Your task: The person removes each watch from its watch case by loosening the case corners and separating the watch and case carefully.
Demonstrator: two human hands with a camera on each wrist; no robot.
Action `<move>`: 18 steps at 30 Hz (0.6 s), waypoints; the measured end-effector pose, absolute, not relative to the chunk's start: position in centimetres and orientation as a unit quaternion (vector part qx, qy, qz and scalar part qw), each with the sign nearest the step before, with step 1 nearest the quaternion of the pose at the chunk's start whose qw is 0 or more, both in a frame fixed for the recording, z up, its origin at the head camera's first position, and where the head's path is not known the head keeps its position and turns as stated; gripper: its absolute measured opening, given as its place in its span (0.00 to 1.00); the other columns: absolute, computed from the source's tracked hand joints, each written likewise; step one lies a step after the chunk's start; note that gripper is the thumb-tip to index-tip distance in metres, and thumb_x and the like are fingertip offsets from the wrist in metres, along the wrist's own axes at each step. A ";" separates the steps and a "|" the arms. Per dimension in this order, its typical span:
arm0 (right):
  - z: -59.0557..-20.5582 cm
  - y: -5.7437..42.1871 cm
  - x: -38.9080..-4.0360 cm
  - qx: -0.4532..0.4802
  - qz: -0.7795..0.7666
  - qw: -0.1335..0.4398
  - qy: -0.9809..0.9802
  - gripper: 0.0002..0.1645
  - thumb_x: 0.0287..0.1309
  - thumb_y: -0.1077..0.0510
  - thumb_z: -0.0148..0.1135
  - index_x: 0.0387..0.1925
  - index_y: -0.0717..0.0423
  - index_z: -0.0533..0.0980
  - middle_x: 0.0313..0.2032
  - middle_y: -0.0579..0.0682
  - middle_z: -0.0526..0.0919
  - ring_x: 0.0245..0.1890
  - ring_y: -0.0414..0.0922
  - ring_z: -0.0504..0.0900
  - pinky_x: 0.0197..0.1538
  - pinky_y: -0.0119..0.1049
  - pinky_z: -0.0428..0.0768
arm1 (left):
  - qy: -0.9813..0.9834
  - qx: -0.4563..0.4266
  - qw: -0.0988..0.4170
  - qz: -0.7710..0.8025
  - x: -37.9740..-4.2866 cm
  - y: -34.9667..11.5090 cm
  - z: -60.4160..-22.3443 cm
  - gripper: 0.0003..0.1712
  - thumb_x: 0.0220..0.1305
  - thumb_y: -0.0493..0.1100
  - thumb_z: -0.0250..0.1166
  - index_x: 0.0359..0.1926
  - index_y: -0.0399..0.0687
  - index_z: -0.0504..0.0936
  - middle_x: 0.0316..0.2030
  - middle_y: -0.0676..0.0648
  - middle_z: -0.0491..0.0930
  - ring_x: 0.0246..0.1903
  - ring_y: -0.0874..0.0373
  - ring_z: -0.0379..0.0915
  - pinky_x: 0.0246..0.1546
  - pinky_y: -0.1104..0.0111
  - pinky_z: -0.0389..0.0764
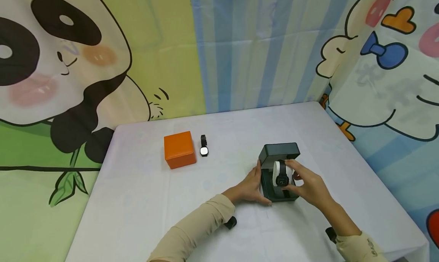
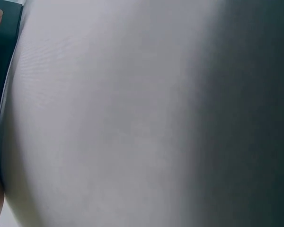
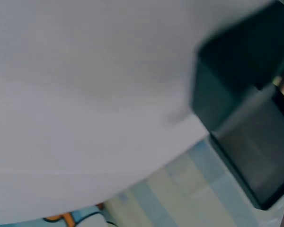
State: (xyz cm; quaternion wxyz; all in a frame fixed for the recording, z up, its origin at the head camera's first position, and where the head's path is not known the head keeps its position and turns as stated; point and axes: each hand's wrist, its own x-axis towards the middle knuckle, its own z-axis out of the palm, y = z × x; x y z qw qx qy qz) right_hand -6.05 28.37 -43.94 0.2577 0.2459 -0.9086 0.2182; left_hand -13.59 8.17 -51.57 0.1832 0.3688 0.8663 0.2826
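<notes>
2 boxes, 2 watches: orange box [image 1: 180, 149] and pale-faced watch [image 1: 204, 150] toward the surface's [image 1: 236, 128] far-left corner, green box [image 1: 279, 151] nearer its right edge. Sleeve lettering [image 1: 372, 246] (dark, small) is unreadable. Right hand's [image 1: 310, 184] grip pinches the black watch [image 1: 282, 180] with 1 white cushion [image 1: 275, 173] at the green box; left hand's [image 1: 250, 187] grip, fingers extended, touches its side.

Cartoon-printed cloth [image 1: 233, 48] — a panda [image 1: 75, 77] leftmost — hangs behind a white-covered table [image 1: 137, 201].
</notes>
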 end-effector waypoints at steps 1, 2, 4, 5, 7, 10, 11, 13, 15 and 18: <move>-43.4 28.0 -6.3 0.244 0.233 0.253 -0.907 0.57 0.10 0.63 0.81 0.57 0.61 0.69 0.52 0.62 0.75 0.26 0.41 0.77 0.30 0.27 0.78 | 0.866 0.366 0.184 0.285 -13.6 8.0 -51.6 0.82 0.35 0.62 0.74 0.66 0.45 0.15 0.69 0.37 0.41 0.69 0.48 0.41 0.67 0.62 0.54; -43.0 27.6 -6.5 0.244 0.248 0.246 -0.905 0.57 0.12 0.63 0.80 0.57 0.61 0.69 0.52 0.62 0.75 0.26 0.41 0.78 0.30 0.28 0.79 | 0.867 0.364 0.184 0.287 -13.5 7.8 -51.7 0.82 0.35 0.62 0.74 0.66 0.45 0.15 0.69 0.37 0.42 0.69 0.48 0.41 0.67 0.62 0.54; -42.5 26.9 -6.9 0.242 0.275 0.225 -0.903 0.56 0.15 0.62 0.80 0.58 0.60 0.68 0.53 0.61 0.75 0.26 0.42 0.78 0.30 0.30 0.80 | 0.866 0.360 0.184 0.293 -13.5 7.3 -51.8 0.82 0.35 0.63 0.74 0.67 0.45 0.17 0.69 0.37 0.41 0.69 0.47 0.40 0.67 0.60 0.53; -42.4 26.6 -7.0 0.238 0.284 0.214 -0.904 0.55 0.16 0.61 0.80 0.58 0.59 0.68 0.52 0.60 0.75 0.26 0.42 0.78 0.30 0.30 0.80 | 0.867 0.358 0.182 0.294 -13.4 7.0 -51.7 0.81 0.35 0.63 0.74 0.67 0.45 0.18 0.70 0.37 0.40 0.69 0.47 0.39 0.67 0.59 0.53; -42.5 26.0 -7.1 0.232 0.293 0.198 -0.906 0.53 0.19 0.60 0.80 0.57 0.58 0.68 0.52 0.58 0.76 0.26 0.41 0.78 0.30 0.30 0.80 | 0.869 0.361 0.173 0.291 -13.6 6.3 -51.4 0.81 0.34 0.65 0.74 0.68 0.43 0.20 0.70 0.37 0.36 0.70 0.46 0.36 0.68 0.58 0.50; -42.7 25.4 -7.1 0.226 0.297 0.187 -0.909 0.52 0.19 0.60 0.80 0.56 0.58 0.69 0.49 0.56 0.78 0.26 0.40 0.77 0.29 0.29 0.80 | 0.874 0.380 0.134 0.273 -14.1 5.2 -50.2 0.83 0.31 0.66 0.74 0.68 0.40 0.21 0.70 0.38 0.29 0.70 0.46 0.29 0.69 0.56 0.44; -42.8 25.3 -7.1 0.226 0.298 0.185 -0.909 0.52 0.19 0.60 0.80 0.56 0.58 0.69 0.46 0.55 0.79 0.25 0.39 0.76 0.29 0.29 0.79 | 0.874 0.391 0.116 0.264 -14.3 4.8 -49.7 0.84 0.30 0.66 0.74 0.68 0.39 0.21 0.70 0.38 0.27 0.70 0.46 0.28 0.69 0.55 0.42; -42.8 24.9 -7.1 0.229 0.301 0.180 -0.908 0.51 0.19 0.60 0.80 0.55 0.59 0.69 0.38 0.51 0.80 0.24 0.38 0.75 0.28 0.29 0.79 | 0.871 0.418 0.079 0.246 -14.8 4.0 -48.6 0.85 0.29 0.66 0.75 0.68 0.37 0.21 0.70 0.38 0.27 0.71 0.47 0.26 0.69 0.53 0.40; -42.7 24.5 -7.2 0.233 0.304 0.170 -0.908 0.51 0.19 0.59 0.80 0.55 0.59 0.69 0.31 0.47 0.79 0.23 0.37 0.75 0.27 0.29 0.79 | 0.864 0.445 0.044 0.231 -15.0 3.0 -47.4 0.85 0.28 0.67 0.75 0.68 0.36 0.24 0.71 0.38 0.29 0.71 0.47 0.28 0.68 0.51 0.41; -42.4 23.8 -7.5 0.228 0.312 0.147 -0.911 0.49 0.22 0.56 0.79 0.55 0.58 0.70 0.26 0.43 0.76 0.22 0.36 0.74 0.27 0.29 0.78 | 0.850 0.483 0.000 0.210 -15.1 1.8 -46.2 0.81 0.30 0.68 0.73 0.70 0.37 0.29 0.71 0.40 0.34 0.71 0.47 0.33 0.68 0.51 0.43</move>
